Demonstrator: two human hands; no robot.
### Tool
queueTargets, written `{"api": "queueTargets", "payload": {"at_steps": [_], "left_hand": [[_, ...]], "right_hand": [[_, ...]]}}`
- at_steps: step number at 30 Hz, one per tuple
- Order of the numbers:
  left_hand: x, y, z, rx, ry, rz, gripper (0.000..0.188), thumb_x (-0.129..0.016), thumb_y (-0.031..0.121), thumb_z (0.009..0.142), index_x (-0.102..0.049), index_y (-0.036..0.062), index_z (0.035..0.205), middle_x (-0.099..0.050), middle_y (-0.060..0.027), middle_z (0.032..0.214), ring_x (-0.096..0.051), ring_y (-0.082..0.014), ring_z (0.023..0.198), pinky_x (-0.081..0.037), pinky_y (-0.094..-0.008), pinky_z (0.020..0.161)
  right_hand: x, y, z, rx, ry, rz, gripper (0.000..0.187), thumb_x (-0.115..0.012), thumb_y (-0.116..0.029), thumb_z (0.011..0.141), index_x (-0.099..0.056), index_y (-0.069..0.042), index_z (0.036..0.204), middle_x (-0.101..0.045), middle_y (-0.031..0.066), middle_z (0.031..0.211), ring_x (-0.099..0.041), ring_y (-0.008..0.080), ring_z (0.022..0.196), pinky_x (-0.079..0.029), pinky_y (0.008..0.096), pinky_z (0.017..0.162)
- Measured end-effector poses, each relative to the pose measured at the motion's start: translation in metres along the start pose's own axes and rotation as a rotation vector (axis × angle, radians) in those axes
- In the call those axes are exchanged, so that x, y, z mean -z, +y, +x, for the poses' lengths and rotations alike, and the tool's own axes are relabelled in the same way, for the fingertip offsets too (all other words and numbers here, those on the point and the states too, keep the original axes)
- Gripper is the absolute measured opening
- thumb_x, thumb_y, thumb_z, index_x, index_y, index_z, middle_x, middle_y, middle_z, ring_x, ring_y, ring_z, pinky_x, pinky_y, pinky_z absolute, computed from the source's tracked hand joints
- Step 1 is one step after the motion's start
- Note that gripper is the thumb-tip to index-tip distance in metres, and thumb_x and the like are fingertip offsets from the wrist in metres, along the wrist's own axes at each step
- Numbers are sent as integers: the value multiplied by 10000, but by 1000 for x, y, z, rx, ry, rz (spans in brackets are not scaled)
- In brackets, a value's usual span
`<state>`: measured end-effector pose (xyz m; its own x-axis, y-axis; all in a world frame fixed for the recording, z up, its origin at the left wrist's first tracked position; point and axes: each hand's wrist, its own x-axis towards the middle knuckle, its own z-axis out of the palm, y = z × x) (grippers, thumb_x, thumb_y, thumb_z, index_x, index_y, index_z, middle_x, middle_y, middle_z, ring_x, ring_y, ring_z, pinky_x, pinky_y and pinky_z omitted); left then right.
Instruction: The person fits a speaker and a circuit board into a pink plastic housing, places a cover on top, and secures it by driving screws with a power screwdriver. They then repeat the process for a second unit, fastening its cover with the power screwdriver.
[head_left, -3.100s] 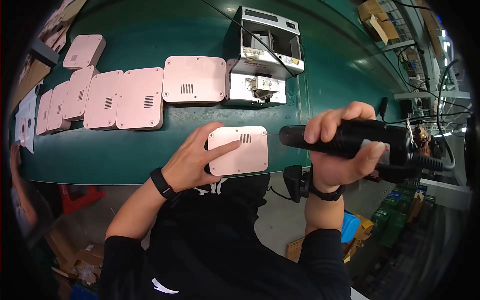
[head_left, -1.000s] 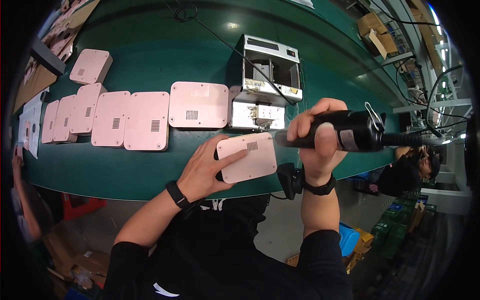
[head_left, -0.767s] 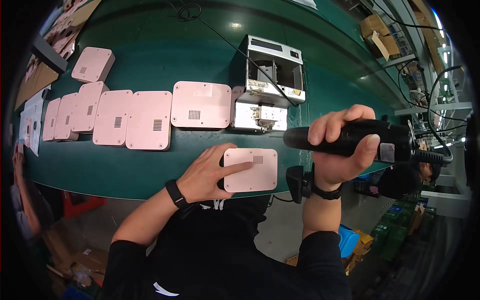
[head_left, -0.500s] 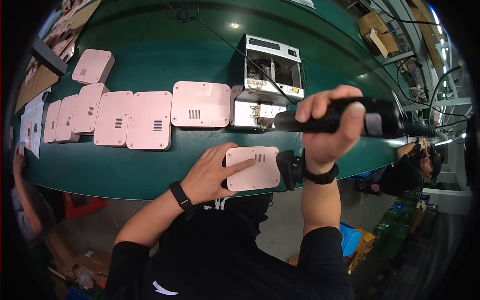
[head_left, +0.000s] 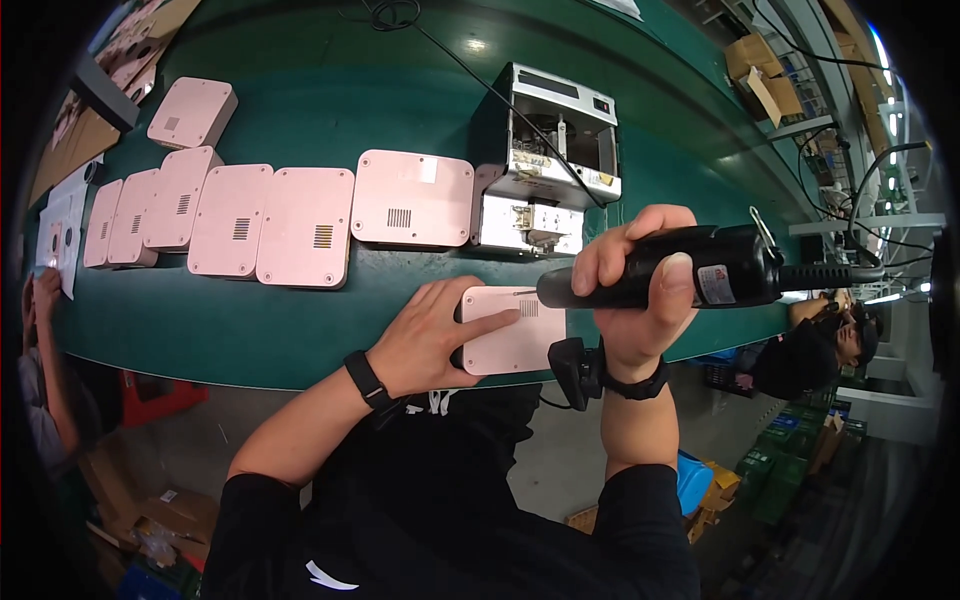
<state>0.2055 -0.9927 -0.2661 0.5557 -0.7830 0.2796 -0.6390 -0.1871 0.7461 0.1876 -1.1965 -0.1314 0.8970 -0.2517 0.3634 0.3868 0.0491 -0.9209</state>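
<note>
A pink plastic box [head_left: 516, 340] with corner holes and a slotted vent lies at the table's near edge. My left hand [head_left: 425, 335] grips its left side, index finger stretched over the top toward the vent. In my right hand [head_left: 640, 285] is a black electric screwdriver [head_left: 690, 268], held level with its cable running off to the right. The thin bit points left over the box's far part, near the vent; whether it touches the box I cannot tell. Behind the box stands a black and silver screw feeder [head_left: 545, 150], its front block [head_left: 530, 222] facing me.
Several more pink boxes [head_left: 305, 225] stand in a row to the left on the green table [head_left: 330, 340]. A cable [head_left: 450, 55] hangs across the feeder. Another person's hand [head_left: 45, 292] is at the far left, near a paper sheet [head_left: 62, 235]. Another person [head_left: 815, 345] is at the right.
My right hand has brought the screwdriver from the feeder's front block nearer to me, over the pink box. My left hand keeps its hold on the box.
</note>
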Motion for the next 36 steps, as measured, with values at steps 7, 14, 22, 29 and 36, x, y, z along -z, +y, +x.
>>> {"api": "queueTargets", "payload": {"at_steps": [7, 14, 22, 29, 36], "left_hand": [[-4, 0, 1, 4, 10, -12, 909, -955, 252, 617, -628, 293, 1464, -540, -126, 1421, -539, -358, 1315, -432, -494, 1102], [-3, 0, 0, 22, 4, -8, 894, -957, 249, 618, -638, 290, 1453, -543, -124, 1417, -541, -351, 1316, -432, -492, 1103], [-4, 1, 5, -2, 12, -22, 872, -943, 247, 638, -641, 293, 1454, -530, -134, 1418, -535, -355, 1319, -430, -479, 1110], [-10, 5, 12, 6, 13, 35, 879, -932, 260, 652, -628, 320, 1474, -513, -144, 1426, -515, -361, 1338, -419, -477, 1122], [-10, 3, 11, 11, -6, 83, 856, -930, 330, 683, -617, 329, 1480, -504, -149, 1434, -498, -362, 1352, -410, -482, 1133]], "right_hand": [[1, 12, -8, -29, 17, -7, 509, -702, -476, 940, -505, -30, 1087, -551, 98, 710, -541, 205, 570, -512, 350, 553], [4, 18, -8, -38, 11, 21, 505, -709, -477, 937, -504, -36, 1074, -548, 94, 708, -544, 205, 577, -509, 352, 552], [12, -2, 3, 45, 7, 44, 482, -635, -501, 1000, -524, -45, 1113, -556, 88, 720, -557, 216, 580, -506, 353, 572], [12, 5, 29, 157, 118, -30, 508, -546, -544, 1041, -520, -45, 1131, -559, 86, 722, -557, 221, 575, -504, 357, 576], [-5, -3, 4, 35, -53, 63, 542, -579, -563, 1023, -504, -40, 1143, -566, 95, 727, -566, 223, 580, -513, 369, 584]]}}
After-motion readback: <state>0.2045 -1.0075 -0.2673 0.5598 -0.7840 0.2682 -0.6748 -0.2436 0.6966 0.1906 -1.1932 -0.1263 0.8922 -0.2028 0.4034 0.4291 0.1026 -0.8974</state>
